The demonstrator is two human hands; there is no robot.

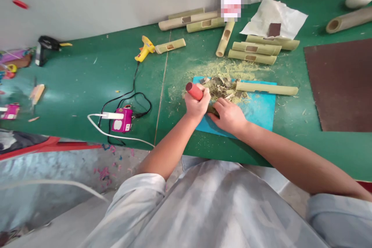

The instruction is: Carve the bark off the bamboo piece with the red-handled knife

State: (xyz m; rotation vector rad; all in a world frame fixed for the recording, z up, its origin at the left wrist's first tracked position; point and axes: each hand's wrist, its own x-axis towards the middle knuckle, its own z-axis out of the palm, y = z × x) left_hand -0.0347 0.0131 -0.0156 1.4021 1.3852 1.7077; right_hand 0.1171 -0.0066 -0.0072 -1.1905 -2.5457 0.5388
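Note:
My left hand [195, 104] is closed round a tool with a thick red handle [194, 90]; its working end is hidden behind the fist. Beside it, my right hand [231, 116] grips a short greenish-brown bamboo piece [213, 111], mostly covered by the fingers. Both hands are over a blue mat [266, 110]. Just beyond them lies a heap of bamboo chips and shavings [219, 87]. One pale bamboo tube [267, 88] rests across the mat's right side and onto the table.
On the green table [101, 69], several bamboo tubes with cut-out windows [252, 58] lie near the wall. A yellow glue gun [145, 49] trails a black cord toward a purple power socket [122, 120]. White paper [273, 17] and a brown sheet [341, 85] lie at right.

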